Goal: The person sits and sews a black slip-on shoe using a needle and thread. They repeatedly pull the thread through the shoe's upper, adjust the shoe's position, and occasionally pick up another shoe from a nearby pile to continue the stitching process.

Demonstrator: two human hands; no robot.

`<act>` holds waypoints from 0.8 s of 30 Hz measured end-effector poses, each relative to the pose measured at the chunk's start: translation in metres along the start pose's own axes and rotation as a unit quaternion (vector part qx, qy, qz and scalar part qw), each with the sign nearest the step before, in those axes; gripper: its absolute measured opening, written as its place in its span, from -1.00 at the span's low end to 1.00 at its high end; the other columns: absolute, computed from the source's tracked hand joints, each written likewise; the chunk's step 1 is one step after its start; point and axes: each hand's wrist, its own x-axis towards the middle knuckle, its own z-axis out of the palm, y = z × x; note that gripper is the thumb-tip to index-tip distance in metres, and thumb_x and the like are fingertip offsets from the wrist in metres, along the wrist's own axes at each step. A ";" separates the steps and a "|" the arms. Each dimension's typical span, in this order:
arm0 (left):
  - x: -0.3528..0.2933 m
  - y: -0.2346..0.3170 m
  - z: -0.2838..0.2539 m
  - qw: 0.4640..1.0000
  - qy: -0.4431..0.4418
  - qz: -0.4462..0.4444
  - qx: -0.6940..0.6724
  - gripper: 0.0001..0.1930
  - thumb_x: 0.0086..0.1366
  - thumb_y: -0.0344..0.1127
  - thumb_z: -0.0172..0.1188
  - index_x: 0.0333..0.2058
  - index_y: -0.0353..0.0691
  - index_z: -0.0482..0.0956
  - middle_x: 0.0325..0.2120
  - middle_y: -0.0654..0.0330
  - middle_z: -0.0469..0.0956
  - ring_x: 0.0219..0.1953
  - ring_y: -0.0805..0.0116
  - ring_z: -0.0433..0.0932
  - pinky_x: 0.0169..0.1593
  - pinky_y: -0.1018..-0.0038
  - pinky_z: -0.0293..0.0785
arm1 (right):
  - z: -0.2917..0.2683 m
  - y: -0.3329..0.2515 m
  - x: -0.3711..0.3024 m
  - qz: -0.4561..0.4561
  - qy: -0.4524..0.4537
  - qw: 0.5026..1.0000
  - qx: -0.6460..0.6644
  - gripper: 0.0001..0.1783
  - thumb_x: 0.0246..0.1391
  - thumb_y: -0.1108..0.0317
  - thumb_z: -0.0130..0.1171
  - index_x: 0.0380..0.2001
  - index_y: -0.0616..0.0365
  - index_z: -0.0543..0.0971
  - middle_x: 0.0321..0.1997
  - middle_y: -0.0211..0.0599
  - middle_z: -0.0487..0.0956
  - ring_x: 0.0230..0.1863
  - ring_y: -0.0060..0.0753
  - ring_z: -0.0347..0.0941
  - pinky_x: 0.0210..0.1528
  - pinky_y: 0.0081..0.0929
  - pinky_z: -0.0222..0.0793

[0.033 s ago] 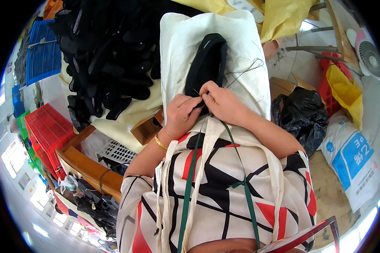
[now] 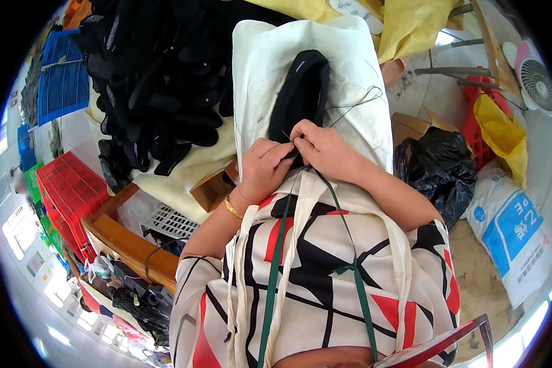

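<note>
Shows a black soft-fabric shoe (image 2: 296, 98) at the upper centre of the frame, lying lengthwise on a white cloth-covered cushion (image 2: 356, 52), opening upward, one end toward the top of the frame. Holds the near end in the left hand (image 2: 265, 165), fingers clamped on the black fabric. Sets the right hand (image 2: 322, 147) just beside it, thumb and forefinger together at the same end, next to a thin dark needle-like sliver (image 2: 285, 134); cannot tell whether pinching fabric or thread. Trails a loose loop of dark thread (image 2: 363, 100) over the cushion, right of the shoe.

Wears a gold-coloured bracelet (image 2: 232, 207) at the left wrist, and below, across the lower centre, a white, red and black patterned garment (image 2: 313, 276) under cream straps and green cords.

Includes a large heap of black fabric shoes (image 2: 159, 80) at upper left, on a pale cream sheet (image 2: 178, 190), with an open brown cardboard box (image 2: 211, 193) near the left forearm. Farther left, has a red plastic crate (image 2: 73, 196) and a blue slatted crate (image 2: 64, 86). At right, has a crumpled black plastic bag (image 2: 438, 175) and a white-and-blue sack (image 2: 512, 230); at upper right, a pink-and-white fan (image 2: 538, 83).
</note>
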 end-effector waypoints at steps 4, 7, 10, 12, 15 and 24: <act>0.002 -0.003 -0.003 0.999 -0.014 0.027 0.011 -0.59 -0.18 -0.60 0.38 -0.25 -0.19 0.63 -0.43 0.20 0.58 -0.41 0.16 0.53 -0.33 0.34 0.47 | -0.014 -0.002 0.005 -0.057 0.007 0.998 -0.020 -0.82 0.22 0.30 0.09 -0.40 0.17 0.52 -0.32 -0.05 0.55 -0.33 0.11 0.52 -0.28 -0.11 0.42; 0.005 -0.004 -0.004 0.998 -0.033 0.053 0.009 -0.56 -0.23 -0.59 0.38 -0.25 -0.19 0.62 -0.42 0.20 0.57 -0.39 0.15 0.53 -0.33 0.33 0.50 | -0.007 0.005 0.009 -0.079 0.028 0.995 -0.051 -0.84 0.19 0.31 0.10 -0.41 0.15 0.53 -0.33 -0.12 0.51 -0.35 0.08 0.50 -0.32 -0.13 0.41; 0.007 -0.007 -0.002 0.997 -0.053 0.061 0.001 -0.56 -0.23 -0.59 0.36 -0.24 -0.18 0.63 -0.43 0.19 0.58 -0.37 0.15 0.55 -0.32 0.33 0.51 | 0.005 0.001 0.018 -0.109 0.100 0.985 -0.089 -0.87 0.18 0.33 0.11 -0.38 0.15 0.51 -0.36 -0.14 0.49 -0.36 0.07 0.49 -0.33 -0.13 0.41; 0.008 -0.005 -0.001 0.995 -0.078 0.062 -0.002 -0.56 -0.21 -0.59 0.35 -0.24 -0.18 0.63 -0.42 0.19 0.58 -0.36 0.15 0.56 -0.32 0.33 0.52 | 0.010 -0.006 0.028 -0.134 0.161 0.974 -0.085 -0.88 0.17 0.34 0.11 -0.39 0.15 0.50 -0.36 -0.13 0.49 -0.35 0.08 0.48 -0.33 -0.12 0.41; 0.010 -0.007 -0.002 0.996 -0.068 0.052 0.001 -0.61 -0.14 -0.57 0.38 -0.24 -0.18 0.63 -0.43 0.18 0.58 -0.38 0.14 0.55 -0.32 0.32 0.51 | 0.001 -0.009 0.052 -0.214 0.235 0.946 -0.067 -0.80 0.31 0.29 0.05 -0.37 0.17 0.41 -0.41 -0.19 0.51 -0.43 -0.11 0.51 -0.39 -0.33 0.44; 0.019 0.002 -0.012 0.990 -0.098 -0.070 -0.068 -0.74 0.02 -0.53 0.39 -0.25 -0.22 0.65 -0.46 0.13 0.58 -0.39 0.14 0.53 -0.32 0.34 0.47 | -0.131 -0.081 0.004 -0.125 0.157 0.933 0.297 -0.77 0.36 0.21 0.01 -0.31 0.14 0.43 -0.58 -0.41 0.46 -0.60 -0.54 0.42 -0.38 -0.51 0.46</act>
